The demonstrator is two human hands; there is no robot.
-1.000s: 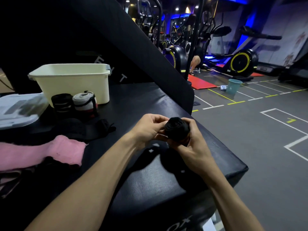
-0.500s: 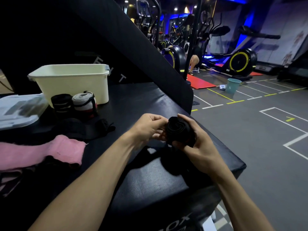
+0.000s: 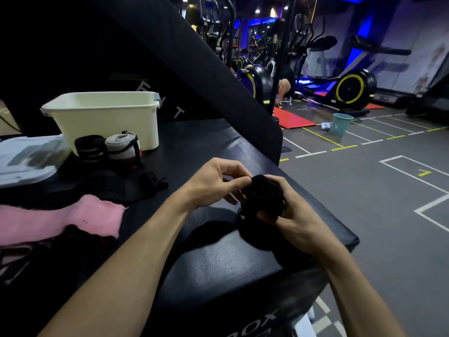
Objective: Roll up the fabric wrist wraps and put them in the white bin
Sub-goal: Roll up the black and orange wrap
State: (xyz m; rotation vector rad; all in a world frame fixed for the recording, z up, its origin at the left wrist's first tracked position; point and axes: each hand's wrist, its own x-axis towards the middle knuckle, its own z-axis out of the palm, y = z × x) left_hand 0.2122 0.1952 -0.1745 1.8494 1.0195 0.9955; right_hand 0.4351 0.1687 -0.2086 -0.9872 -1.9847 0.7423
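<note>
Rolling black wrap (image 3: 264, 195) over padded bench (image 3: 218, 263).
My right hand (image 3: 295, 223) grips the spiral fabric roll; left hand (image 3: 211, 182) pinches its edge.

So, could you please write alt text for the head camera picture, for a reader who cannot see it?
Two hands, left hand and right hand, roll a black wrist wrap above a black padded box in a gym. Behind them stand a white bin, two rolled wraps and a pink wrap.
</note>
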